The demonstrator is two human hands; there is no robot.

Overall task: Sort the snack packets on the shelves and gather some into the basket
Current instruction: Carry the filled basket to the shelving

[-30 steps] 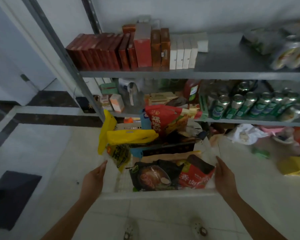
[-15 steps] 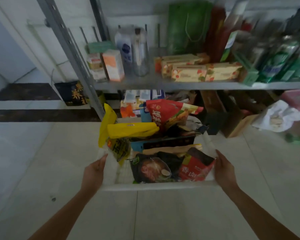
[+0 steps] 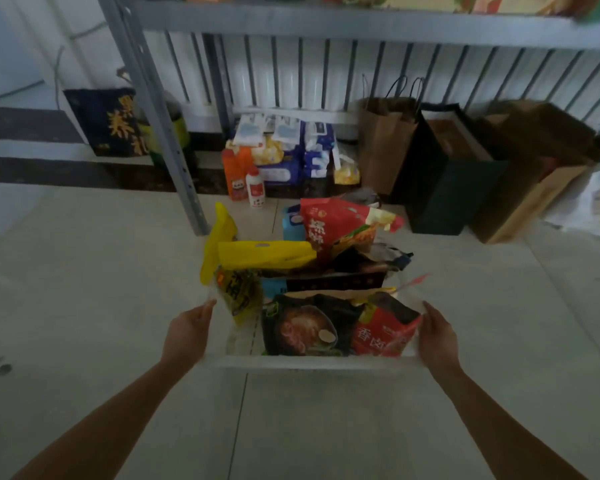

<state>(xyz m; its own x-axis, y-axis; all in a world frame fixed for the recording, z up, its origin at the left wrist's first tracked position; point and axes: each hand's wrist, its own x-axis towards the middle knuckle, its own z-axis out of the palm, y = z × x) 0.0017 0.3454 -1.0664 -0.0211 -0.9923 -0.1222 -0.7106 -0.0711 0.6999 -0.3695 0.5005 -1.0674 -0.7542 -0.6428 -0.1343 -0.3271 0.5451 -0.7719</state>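
I carry a white basket (image 3: 309,362) full of snack packets, low over the tiled floor. My left hand (image 3: 187,332) grips its left side and my right hand (image 3: 437,337) grips its right side. At the near end lie a dark noodle packet (image 3: 305,327) and a red packet (image 3: 383,332). Yellow packets (image 3: 264,252) stick up at the left, and a red packet (image 3: 336,226) stands at the far end. The fingers under the rim are hidden.
A grey shelf post (image 3: 160,116) stands just beyond the basket, with a shelf board (image 3: 361,20) overhead. Under it on the floor are bottles (image 3: 236,174), blue-white packs (image 3: 291,157), a brown paper bag (image 3: 381,143), a dark bag (image 3: 454,168) and a dark printed bag (image 3: 108,121).
The view has dropped from the upper shelves to the floor under the lowest shelf, and the basket has come down with it. Both hands keep the same hold on the basket sides.
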